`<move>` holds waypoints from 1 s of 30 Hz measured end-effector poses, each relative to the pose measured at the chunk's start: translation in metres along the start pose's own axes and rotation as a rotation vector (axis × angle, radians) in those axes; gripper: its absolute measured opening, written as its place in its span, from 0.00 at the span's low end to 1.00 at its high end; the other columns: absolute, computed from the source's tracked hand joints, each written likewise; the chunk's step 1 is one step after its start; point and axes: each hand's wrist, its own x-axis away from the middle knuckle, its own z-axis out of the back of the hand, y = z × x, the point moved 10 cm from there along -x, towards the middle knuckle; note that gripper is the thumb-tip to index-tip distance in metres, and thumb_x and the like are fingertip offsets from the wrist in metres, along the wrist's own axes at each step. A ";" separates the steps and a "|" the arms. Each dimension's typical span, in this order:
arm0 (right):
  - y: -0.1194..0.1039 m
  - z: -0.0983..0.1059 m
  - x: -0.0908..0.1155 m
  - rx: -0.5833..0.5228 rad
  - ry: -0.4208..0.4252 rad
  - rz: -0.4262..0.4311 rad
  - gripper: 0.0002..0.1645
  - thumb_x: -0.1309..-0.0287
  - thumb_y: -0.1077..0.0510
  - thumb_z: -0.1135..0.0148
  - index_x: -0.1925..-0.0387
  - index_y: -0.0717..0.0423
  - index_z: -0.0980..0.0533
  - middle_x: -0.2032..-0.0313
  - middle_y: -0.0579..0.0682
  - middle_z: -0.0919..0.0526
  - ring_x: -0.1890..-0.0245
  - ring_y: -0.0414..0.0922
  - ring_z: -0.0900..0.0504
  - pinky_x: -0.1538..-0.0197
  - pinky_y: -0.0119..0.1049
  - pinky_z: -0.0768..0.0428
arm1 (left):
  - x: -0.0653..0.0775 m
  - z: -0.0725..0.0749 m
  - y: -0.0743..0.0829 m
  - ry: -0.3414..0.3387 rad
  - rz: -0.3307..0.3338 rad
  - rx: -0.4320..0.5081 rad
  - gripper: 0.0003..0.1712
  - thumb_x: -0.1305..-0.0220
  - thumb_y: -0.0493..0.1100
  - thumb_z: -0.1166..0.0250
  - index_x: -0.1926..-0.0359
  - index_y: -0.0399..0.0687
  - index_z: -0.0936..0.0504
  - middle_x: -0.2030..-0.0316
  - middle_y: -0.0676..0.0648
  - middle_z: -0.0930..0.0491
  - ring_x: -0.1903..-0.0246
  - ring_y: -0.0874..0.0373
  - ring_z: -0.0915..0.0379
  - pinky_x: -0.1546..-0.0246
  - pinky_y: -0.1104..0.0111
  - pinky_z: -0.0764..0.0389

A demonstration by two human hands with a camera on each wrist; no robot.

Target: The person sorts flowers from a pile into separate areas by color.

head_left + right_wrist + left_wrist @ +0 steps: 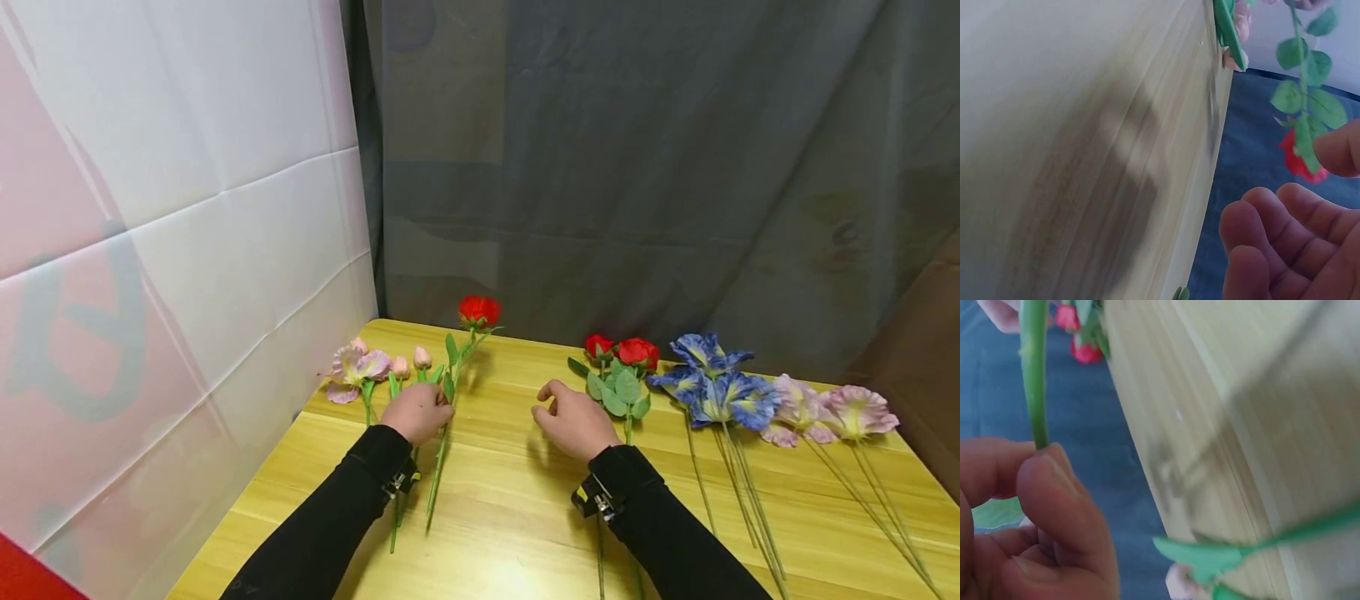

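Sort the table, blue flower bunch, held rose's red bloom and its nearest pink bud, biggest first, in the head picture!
1. Table
2. Blue flower bunch
3. Held rose's red bloom
4. Nearest pink bud

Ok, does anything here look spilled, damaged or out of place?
Nothing stands out. The left hand pinches one red rose by its stem, the blue flowers lie bunched on the table, and I see no spill or obvious damage.
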 end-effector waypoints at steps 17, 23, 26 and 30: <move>-0.013 -0.001 0.004 -0.124 -0.012 0.015 0.14 0.29 0.46 0.42 0.52 0.49 0.22 0.73 0.45 0.21 0.77 0.44 0.25 0.69 0.40 0.28 | -0.011 -0.051 0.062 -0.102 -0.110 0.283 0.11 0.29 0.42 0.39 0.70 0.44 0.22 0.79 0.50 0.23 0.81 0.58 0.26 0.78 0.68 0.29; -0.017 -0.003 0.006 -0.213 -0.024 0.025 0.13 0.28 0.47 0.43 0.55 0.51 0.22 0.74 0.46 0.21 0.77 0.43 0.25 0.71 0.39 0.29 | -0.013 -0.058 0.076 -0.102 -0.130 0.297 0.11 0.29 0.42 0.39 0.70 0.45 0.22 0.80 0.50 0.24 0.82 0.58 0.27 0.79 0.68 0.31; -0.018 -0.004 0.007 -0.280 -0.029 0.014 0.10 0.29 0.51 0.44 0.59 0.52 0.22 0.74 0.46 0.19 0.77 0.43 0.23 0.71 0.38 0.27 | -0.013 -0.062 0.082 -0.105 -0.148 0.305 0.10 0.29 0.41 0.39 0.71 0.46 0.21 0.81 0.51 0.24 0.82 0.59 0.27 0.80 0.69 0.30; -0.017 -0.006 0.007 -0.356 -0.047 -0.009 0.07 0.30 0.57 0.45 0.62 0.56 0.23 0.76 0.49 0.19 0.78 0.49 0.20 0.73 0.38 0.25 | -0.013 -0.066 0.087 -0.119 -0.155 0.313 0.08 0.30 0.40 0.38 0.69 0.48 0.20 0.80 0.51 0.23 0.81 0.59 0.26 0.79 0.70 0.28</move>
